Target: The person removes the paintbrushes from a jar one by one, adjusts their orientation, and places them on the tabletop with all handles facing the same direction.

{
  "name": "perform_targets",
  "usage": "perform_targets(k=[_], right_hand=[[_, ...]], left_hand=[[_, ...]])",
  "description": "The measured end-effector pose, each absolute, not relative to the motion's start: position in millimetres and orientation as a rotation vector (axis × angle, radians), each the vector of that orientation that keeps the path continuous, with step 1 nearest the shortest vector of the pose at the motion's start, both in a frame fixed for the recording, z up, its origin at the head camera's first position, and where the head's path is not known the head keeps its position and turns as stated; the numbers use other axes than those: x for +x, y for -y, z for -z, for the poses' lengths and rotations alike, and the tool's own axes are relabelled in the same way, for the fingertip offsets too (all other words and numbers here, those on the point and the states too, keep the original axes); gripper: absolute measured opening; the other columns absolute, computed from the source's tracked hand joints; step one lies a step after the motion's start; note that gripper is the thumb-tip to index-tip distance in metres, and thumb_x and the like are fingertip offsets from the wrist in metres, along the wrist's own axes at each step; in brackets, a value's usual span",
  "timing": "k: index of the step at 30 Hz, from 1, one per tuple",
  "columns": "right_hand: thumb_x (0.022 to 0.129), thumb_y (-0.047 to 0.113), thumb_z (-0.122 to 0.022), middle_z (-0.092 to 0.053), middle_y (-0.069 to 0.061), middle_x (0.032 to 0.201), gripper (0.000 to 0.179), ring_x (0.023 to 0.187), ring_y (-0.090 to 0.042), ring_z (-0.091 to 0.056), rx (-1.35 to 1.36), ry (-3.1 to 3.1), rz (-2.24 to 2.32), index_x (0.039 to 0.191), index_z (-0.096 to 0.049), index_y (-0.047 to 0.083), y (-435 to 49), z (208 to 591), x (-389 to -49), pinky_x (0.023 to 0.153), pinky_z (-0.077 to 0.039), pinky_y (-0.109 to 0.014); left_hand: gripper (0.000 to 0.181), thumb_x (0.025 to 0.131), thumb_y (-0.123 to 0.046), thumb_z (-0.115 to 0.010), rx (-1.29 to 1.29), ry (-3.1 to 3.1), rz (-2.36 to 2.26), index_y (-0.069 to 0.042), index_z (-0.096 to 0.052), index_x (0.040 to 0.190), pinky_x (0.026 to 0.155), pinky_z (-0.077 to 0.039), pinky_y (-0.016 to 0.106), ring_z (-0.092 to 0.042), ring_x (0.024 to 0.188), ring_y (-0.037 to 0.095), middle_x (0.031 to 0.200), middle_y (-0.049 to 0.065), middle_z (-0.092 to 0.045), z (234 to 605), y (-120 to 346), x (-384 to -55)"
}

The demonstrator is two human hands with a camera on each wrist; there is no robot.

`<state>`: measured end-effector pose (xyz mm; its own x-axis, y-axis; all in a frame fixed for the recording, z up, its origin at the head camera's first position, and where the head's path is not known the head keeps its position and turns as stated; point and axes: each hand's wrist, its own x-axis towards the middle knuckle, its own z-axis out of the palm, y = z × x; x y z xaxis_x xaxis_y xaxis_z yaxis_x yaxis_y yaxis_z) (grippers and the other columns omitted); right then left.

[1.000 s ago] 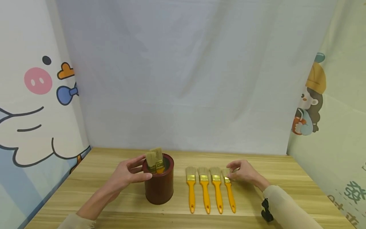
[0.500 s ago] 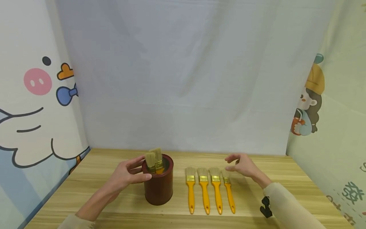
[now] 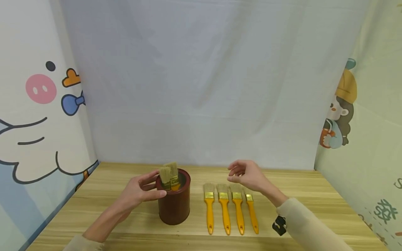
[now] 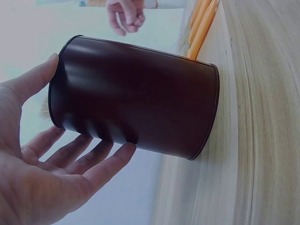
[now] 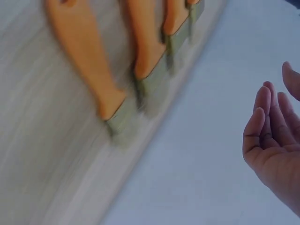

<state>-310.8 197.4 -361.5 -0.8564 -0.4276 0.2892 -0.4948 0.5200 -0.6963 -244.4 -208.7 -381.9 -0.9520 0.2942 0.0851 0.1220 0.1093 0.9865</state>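
A dark red-brown can (image 3: pixel 174 209) stands upright on the table. My left hand (image 3: pixel 138 191) holds it from the left, thumb at the rim and fingers along the far side; in the left wrist view that hand (image 4: pixel 51 173) spans the can (image 4: pixel 136 98). Two paintbrushes (image 3: pixel 169 174) stand in the can, bristles up. Right of it, several yellow-handled paintbrushes (image 3: pixel 224 205) lie in a row, bristles away from me. Above their bristle ends hovers my right hand (image 3: pixel 246 176), fingers loosely bent and holding nothing. The rightmost paintbrush (image 3: pixel 252 212) is narrower, its bristle tip partly hidden by that hand.
The wooden table (image 3: pixel 125 230) ends at a pale cloth backdrop (image 3: pixel 201 87). Printed cloths hang at the left (image 3: pixel 41 139) and right (image 3: pixel 364 139). A black strap piece (image 3: pixel 279 225) hangs by the right sleeve.
My right hand has left the narrow brush at the row's right end, risen, and moved left over the row. The left hand and can have stayed put.
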Motion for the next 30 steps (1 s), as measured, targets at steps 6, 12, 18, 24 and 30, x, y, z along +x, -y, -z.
perform_targets(k=[6, 12, 18, 24, 30], right_hand=[[0.095, 0.011, -0.081, -0.075, -0.003, 0.094, 0.026, 0.082, -0.018, -0.069, 0.935, 2.645, -1.284, 0.117, -0.072, 0.001, -167.1, 352.0, -301.9, 0.076, -0.058, -0.034], [0.093, 0.011, -0.082, -0.076, 0.003, 0.092, 0.024, 0.079, -0.014, -0.070, 0.978, 2.640, -1.281, 0.115, -0.074, 0.006, -137.3, 340.5, -292.0, 0.078, -0.059, -0.032], [0.093, 0.010, -0.082, -0.076, 0.003, 0.092, 0.022, 0.079, -0.016, -0.069, 1.071, 2.603, -1.292, 0.113, -0.074, 0.007, -111.3, 331.5, -284.9, 0.075, -0.058, -0.031], [0.093, 0.010, -0.083, -0.077, 0.004, 0.092, 0.028, 0.080, -0.012, -0.068, 1.125, 2.580, -1.303, 0.118, -0.073, 0.005, -86.8, 328.2, -282.0, 0.072, -0.058, -0.030], [0.093, 0.009, -0.082, -0.078, 0.004, 0.096, 0.038, 0.082, -0.008, -0.068, 1.154, 2.573, -1.284, 0.128, -0.069, 0.006, -65.3, 329.5, -278.2, 0.070, -0.056, -0.030]], left_hand=[[0.091, 0.091, -0.021, -0.084, 0.424, -2.236, -1.968, 0.000, -0.033, 0.164, 0.103, -0.054, 0.046, -0.043, 0.145, 0.048, 0.160, 0.031, -0.040, 382.9, 208.9, -244.8], [0.092, 0.090, -0.020, -0.085, 0.416, -2.236, -1.969, 0.000, -0.034, 0.164, 0.104, -0.054, 0.046, -0.043, 0.145, 0.047, 0.160, 0.031, -0.040, 383.0, 208.9, -245.3], [0.091, 0.091, -0.020, -0.084, 0.412, -2.236, -1.967, -0.001, -0.034, 0.164, 0.103, -0.054, 0.046, -0.043, 0.144, 0.047, 0.160, 0.031, -0.040, 383.1, 209.1, -245.7], [0.091, 0.089, -0.019, -0.085, 0.411, -2.236, -1.981, 0.001, -0.036, 0.163, 0.103, -0.054, 0.046, -0.045, 0.143, 0.047, 0.158, 0.031, -0.042, 383.3, 208.3, -246.2], [0.091, 0.091, -0.020, -0.084, 0.424, -2.228, -1.975, 0.002, -0.034, 0.163, 0.103, -0.054, 0.046, -0.042, 0.144, 0.048, 0.159, 0.031, -0.041, 382.0, 208.3, -246.2]])
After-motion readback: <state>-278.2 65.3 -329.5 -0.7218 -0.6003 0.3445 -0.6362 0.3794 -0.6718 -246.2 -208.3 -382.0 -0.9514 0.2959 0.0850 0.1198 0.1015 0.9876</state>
